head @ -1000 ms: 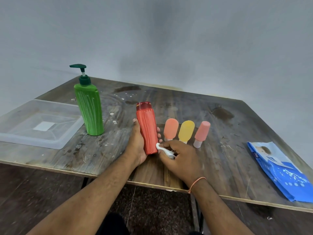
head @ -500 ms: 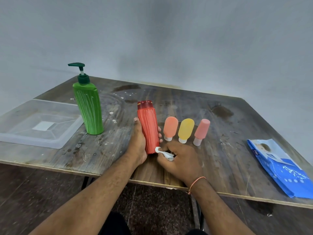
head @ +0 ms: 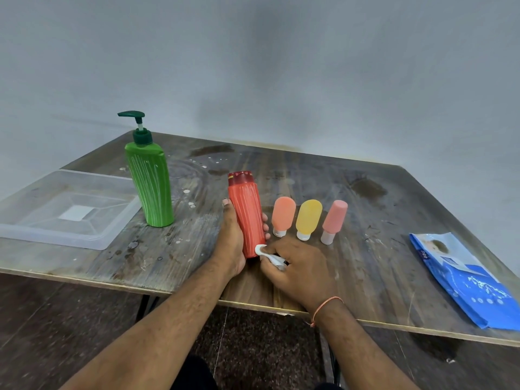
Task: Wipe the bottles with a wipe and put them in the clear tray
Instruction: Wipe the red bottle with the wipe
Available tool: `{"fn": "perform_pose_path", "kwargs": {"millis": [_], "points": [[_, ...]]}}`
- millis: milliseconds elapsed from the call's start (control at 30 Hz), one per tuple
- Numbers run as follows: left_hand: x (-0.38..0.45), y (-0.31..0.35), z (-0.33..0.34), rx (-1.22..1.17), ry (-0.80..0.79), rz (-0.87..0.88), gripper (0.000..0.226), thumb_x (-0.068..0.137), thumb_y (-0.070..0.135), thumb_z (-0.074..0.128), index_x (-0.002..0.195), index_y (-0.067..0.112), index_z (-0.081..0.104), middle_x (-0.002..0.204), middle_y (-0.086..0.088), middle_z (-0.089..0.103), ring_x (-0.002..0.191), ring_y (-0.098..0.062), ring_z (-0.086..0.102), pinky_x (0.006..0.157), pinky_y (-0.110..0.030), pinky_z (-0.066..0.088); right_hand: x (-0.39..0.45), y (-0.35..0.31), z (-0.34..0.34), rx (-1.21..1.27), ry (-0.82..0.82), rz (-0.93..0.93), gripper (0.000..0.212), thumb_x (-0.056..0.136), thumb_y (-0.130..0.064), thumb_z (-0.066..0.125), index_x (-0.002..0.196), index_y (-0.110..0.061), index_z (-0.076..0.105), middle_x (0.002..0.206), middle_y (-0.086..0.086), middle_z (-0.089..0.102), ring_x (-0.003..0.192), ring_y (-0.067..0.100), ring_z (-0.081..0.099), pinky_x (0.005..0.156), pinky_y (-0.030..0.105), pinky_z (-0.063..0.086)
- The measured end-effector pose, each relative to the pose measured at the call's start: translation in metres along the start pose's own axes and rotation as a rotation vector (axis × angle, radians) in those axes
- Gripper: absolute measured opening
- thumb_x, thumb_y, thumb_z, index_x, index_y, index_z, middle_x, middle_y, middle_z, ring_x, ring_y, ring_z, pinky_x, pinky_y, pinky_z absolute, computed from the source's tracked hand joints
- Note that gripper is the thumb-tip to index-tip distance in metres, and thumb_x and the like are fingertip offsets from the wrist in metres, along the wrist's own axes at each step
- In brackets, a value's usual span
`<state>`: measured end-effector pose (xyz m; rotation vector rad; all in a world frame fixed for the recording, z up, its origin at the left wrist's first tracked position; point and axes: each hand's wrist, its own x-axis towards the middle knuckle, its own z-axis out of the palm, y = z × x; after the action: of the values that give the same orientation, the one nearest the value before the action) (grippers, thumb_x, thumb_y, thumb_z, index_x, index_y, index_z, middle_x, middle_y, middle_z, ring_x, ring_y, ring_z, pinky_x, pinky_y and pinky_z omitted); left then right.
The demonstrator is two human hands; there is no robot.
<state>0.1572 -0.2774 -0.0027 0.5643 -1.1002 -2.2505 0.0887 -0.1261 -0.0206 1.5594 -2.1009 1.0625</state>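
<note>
A plain grey wall backs the stained wooden tabletop (head: 365, 249) you are working at. Your left hand (head: 232, 243) has its grip wrapped round the red bottle (head: 246, 215), holding it upright near the front edge, thumb on one side and fingertips showing on the other. Your right hand (head: 298, 266) pinches a bunched white wipe (head: 267, 253) against the bottle's base. By the look of it you are mid-wipe on the first bottle: the clear tray (head: 33, 233) at the far left holds nothing. The green pump bottle (head: 150, 187) stands between it and you; three small tubes, orange (head: 282, 213), yellow (head: 308, 218) and pink (head: 334, 220), stand cap-down just right of the red one. The blue wipes pack (head: 461, 280) lies well to the right. Next, work the wipe up the streaked body, turning the bottle, then carry it left past the pump bottle without knocking it.
</note>
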Motion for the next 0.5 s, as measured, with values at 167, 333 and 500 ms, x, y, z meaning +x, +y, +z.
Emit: {"fn": "perform_pose_path", "kwargs": {"millis": [167,333,500], "points": [[-0.0002,-0.0008,0.0012,0.013,-0.025,-0.015,0.091,0.099,0.079,0.021,0.108,0.004,0.071,0.088,-0.014,0.072,0.072,-0.024,0.068,0.079,-0.042,0.056,-0.0007,-0.0015,0.0009,-0.074,0.013,-0.027,0.013,0.088,-0.038,0.073,0.089,-0.025,0.074,0.083,-0.009,0.071,0.071,0.010,0.061,0.061,0.036,0.054],[0.0020,-0.0011,-0.0016,0.019,-0.043,-0.032,0.093,0.098,0.080,0.021,0.112,0.003,0.070,0.090,-0.015,0.072,0.073,-0.025,0.069,0.078,-0.042,0.057,-0.0001,0.0003,0.0021,-0.037,-0.018,-0.053,0.016,0.093,-0.038,0.073,0.100,-0.026,0.080,0.095,-0.010,0.076,0.082,0.010,0.068,0.069,0.034,0.058],[0.0008,-0.0010,0.0015,0.039,-0.040,-0.026,0.091,0.100,0.078,0.020,0.103,0.004,0.073,0.087,-0.015,0.072,0.072,-0.025,0.068,0.078,-0.042,0.056,-0.0005,-0.0010,0.0046,-0.117,0.021,-0.027,0.013,0.089,-0.037,0.071,0.085,-0.025,0.072,0.081,-0.009,0.069,0.070,0.013,0.062,0.061,0.039,0.054]]}}
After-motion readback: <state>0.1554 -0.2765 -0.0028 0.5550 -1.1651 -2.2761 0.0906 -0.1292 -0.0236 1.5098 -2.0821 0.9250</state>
